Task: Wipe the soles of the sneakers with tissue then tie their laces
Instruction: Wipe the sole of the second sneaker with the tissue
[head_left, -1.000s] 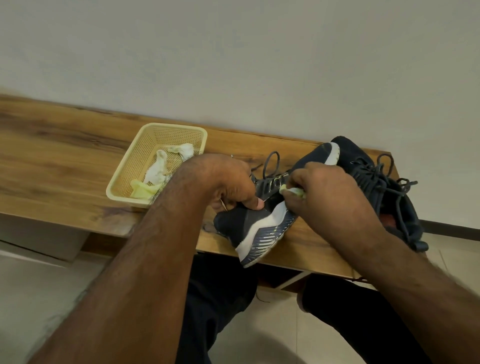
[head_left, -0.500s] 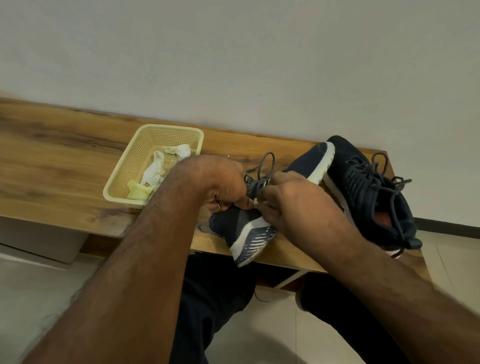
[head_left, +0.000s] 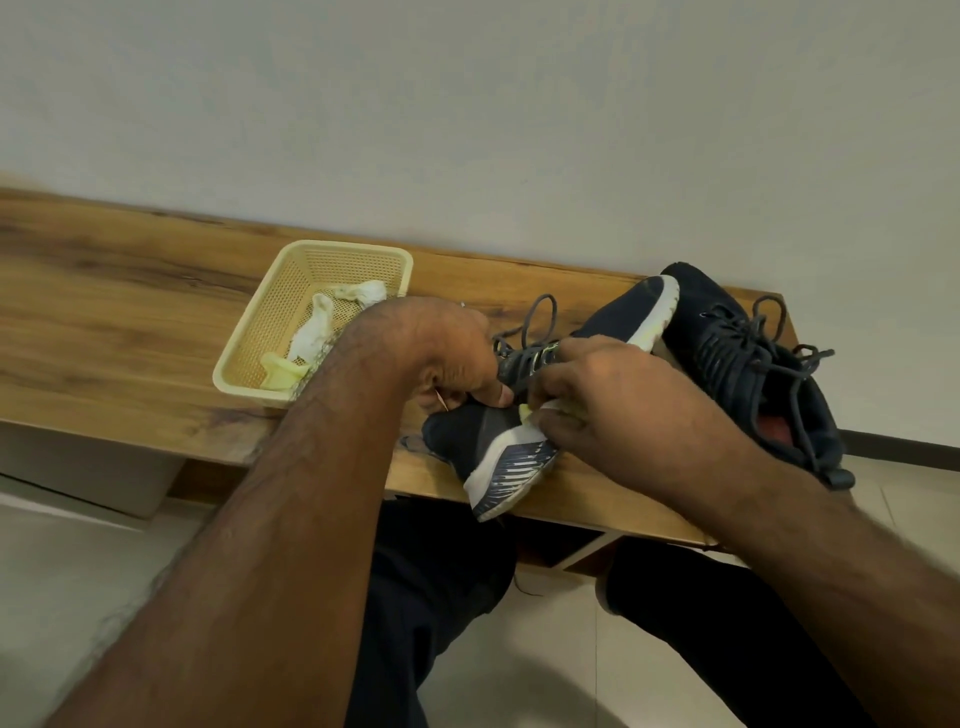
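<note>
A dark navy sneaker (head_left: 478, 436) with a white sole edge lies tipped on its side on the wooden bench (head_left: 119, 332). My left hand (head_left: 447, 353) grips it at the laced top. My right hand (head_left: 618, 395) pinches a pale yellow-white tissue (head_left: 530, 415) and presses it against the white sole edge near the heel. The second navy sneaker (head_left: 753, 364) sits upright to the right, its grey laces loose.
A cream plastic basket (head_left: 260, 332) holding crumpled used tissues stands on the bench to the left. A plain wall rises right behind the bench. My legs in dark trousers are below the bench's front edge, above a tiled floor.
My right hand has slid with the tissue from the middle of the sole edge toward the heel. The sneaker and my left hand have stayed almost where they were.
</note>
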